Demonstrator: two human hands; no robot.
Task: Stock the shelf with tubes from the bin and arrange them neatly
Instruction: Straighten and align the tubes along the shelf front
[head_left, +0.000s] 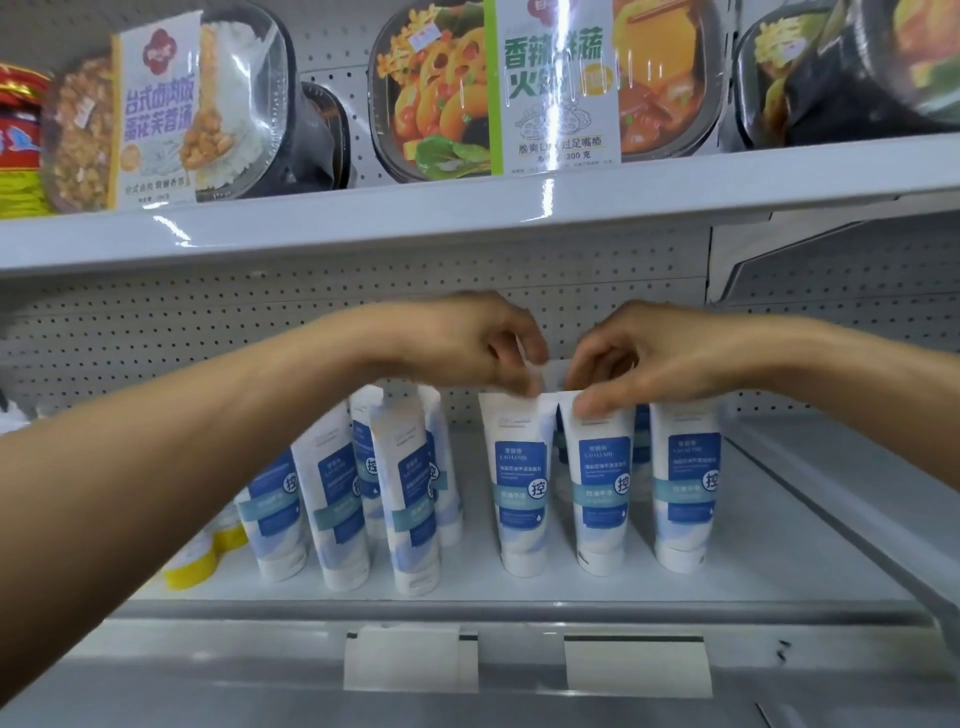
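Several white tubes with blue labels stand cap-down on the white shelf (779, 535). My left hand (462, 343) pinches the flat top edge of one front-row tube (519, 483). My right hand (654, 353) pinches the top of the tube beside it (602, 488). Both tubes stand upright, nearly touching. Another upright tube (685, 488) is just right of them. A looser group of tubes (410, 499) leans at the left. More tubes stand behind, partly hidden. No bin is in view.
Yellow-capped containers (192, 561) sit at the shelf's left end behind my forearm. Packaged ready meals (441, 93) line the upper shelf. A perforated back panel (156, 338) closes the rear. Two blank price tags (636, 665) hang on the shelf's front rail.
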